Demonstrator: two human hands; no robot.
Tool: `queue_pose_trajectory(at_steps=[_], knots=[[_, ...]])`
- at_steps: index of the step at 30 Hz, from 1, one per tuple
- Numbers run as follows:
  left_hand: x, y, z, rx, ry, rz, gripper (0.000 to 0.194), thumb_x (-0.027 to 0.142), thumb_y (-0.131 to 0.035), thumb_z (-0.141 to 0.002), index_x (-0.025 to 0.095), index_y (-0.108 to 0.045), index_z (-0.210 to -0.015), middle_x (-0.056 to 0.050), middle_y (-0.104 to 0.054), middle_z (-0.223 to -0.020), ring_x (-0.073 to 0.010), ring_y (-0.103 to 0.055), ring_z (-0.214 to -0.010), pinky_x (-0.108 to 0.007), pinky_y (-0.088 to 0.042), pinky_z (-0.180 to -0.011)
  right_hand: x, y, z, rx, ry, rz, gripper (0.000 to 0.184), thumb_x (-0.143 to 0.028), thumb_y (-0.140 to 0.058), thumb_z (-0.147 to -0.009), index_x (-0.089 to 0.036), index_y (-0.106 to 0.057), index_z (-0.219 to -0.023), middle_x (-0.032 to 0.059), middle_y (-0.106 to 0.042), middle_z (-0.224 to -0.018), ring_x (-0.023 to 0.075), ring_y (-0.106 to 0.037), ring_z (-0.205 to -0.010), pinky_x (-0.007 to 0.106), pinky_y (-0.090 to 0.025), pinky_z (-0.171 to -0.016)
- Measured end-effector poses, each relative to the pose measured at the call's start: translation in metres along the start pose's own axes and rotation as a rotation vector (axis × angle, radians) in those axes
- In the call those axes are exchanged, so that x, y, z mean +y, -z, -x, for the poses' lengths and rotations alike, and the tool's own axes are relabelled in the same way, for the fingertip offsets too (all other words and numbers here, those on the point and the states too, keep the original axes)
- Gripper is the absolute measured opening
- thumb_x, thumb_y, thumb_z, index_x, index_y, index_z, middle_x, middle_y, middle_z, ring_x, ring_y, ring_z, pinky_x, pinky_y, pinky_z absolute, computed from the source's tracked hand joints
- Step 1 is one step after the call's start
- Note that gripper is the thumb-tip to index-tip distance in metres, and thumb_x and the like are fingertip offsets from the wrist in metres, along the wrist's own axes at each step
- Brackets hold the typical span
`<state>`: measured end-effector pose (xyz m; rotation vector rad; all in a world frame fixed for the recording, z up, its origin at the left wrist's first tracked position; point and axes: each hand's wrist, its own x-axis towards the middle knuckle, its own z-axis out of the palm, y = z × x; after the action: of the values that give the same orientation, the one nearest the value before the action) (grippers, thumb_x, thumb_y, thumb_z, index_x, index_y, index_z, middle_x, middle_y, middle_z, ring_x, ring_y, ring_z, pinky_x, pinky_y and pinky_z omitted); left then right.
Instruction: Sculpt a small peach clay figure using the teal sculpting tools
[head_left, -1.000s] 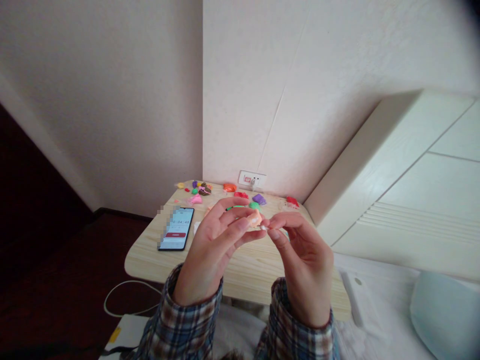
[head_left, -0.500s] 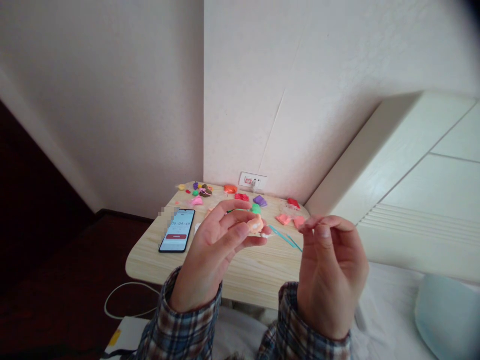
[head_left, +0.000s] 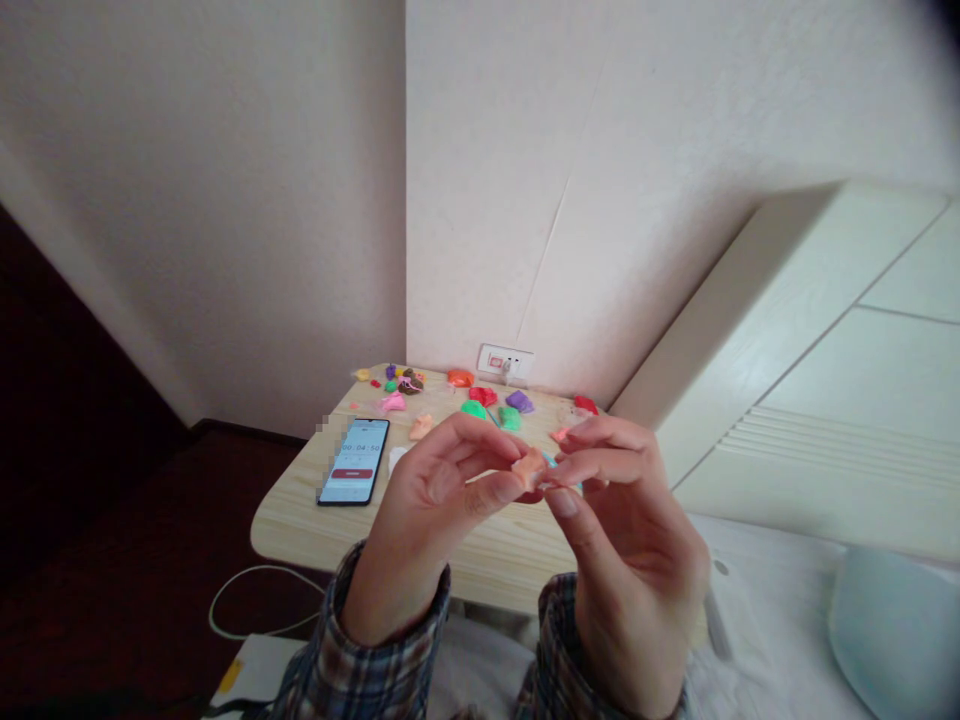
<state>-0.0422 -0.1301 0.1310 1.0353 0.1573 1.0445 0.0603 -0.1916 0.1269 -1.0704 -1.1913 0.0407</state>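
A small peach-coloured lump of modelling clay is held up above the table between my two hands. My left hand pinches its left side between thumb and fingers. From the other side, my right hand closes thumb and forefinger on the lump's right edge. Whether a separate small bit sits between those right fingertips is too fine to tell. Behind the hands lie packets of green clay, purple clay and red clay. Another peach piece rests on the table just beyond my left hand.
A phone showing a running timer lies on the left of the wooden table. At the back are an orange packet, a pink packet and several small coloured pieces. A wall socket sits above the back edge.
My right hand has moved left, from apart to touching the clay in my left hand. The left hand has shifted slightly and turned the lump.
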Motion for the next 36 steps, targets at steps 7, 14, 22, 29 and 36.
queue_pose_trajectory(at_steps=[7, 14, 22, 29, 36], knots=[[0.001, -0.001, 0.0, 0.004, -0.058, -0.084, 0.007, 0.019, -0.071, -0.077, 0.017, -0.065, -0.077, 0.001, -0.065, -0.077, -0.0086, -0.063, -0.075, -0.017, -0.054, -0.071, -0.001, 0.003, 0.0, 0.003, 0.016, -0.01, 0.013, -0.014, -0.064, -0.081, -0.026, -0.067, -0.084, 0.0011, -0.053, -0.099, 0.0178, -0.048, -0.102, 0.034, -0.041, -0.086], [0.001, 0.002, 0.002, -0.002, -0.11, -0.203, 0.007, 0.019, -0.072, -0.076, 0.019, -0.066, -0.079, 0.001, -0.065, -0.081, -0.0095, -0.064, -0.082, -0.017, -0.054, -0.074, 0.0, 0.005, 0.0, -0.049, -0.001, -0.027, 0.013, -0.015, -0.064, -0.082, -0.027, -0.067, -0.085, 0.0007, -0.053, -0.101, 0.0175, -0.049, -0.103, 0.034, -0.04, -0.088], [0.0, 0.003, 0.004, -0.023, -0.119, -0.212, 0.009, 0.016, -0.071, -0.077, 0.02, -0.066, -0.083, 0.001, -0.066, -0.085, -0.0097, -0.064, -0.085, -0.017, -0.054, -0.077, 0.001, 0.009, -0.001, -0.136, -0.08, -0.138, 0.014, -0.015, -0.064, -0.082, -0.027, -0.064, -0.089, 0.0001, -0.053, -0.101, 0.0157, -0.047, -0.105, 0.029, -0.041, -0.086], [0.002, 0.001, 0.006, -0.027, -0.083, -0.205, 0.009, 0.014, -0.071, -0.077, 0.018, -0.064, -0.081, 0.0, -0.066, -0.082, -0.0101, -0.064, -0.081, -0.018, -0.054, -0.073, 0.0, 0.008, -0.002, -0.152, -0.137, -0.285, 0.014, -0.016, -0.06, -0.084, -0.026, -0.062, -0.094, 0.0009, -0.054, -0.101, 0.0142, -0.049, -0.105, 0.025, -0.044, -0.084], [0.003, -0.008, 0.007, 0.033, -0.073, -0.168, 0.008, 0.015, -0.072, -0.075, 0.017, -0.065, -0.078, 0.0, -0.067, -0.08, -0.0096, -0.064, -0.08, -0.016, -0.053, -0.072, -0.002, 0.007, 0.0, -0.107, -0.128, -0.272, 0.015, -0.014, -0.062, -0.083, -0.026, -0.061, -0.092, 0.0, -0.054, -0.098, 0.0135, -0.05, -0.103, 0.025, -0.044, -0.084]])
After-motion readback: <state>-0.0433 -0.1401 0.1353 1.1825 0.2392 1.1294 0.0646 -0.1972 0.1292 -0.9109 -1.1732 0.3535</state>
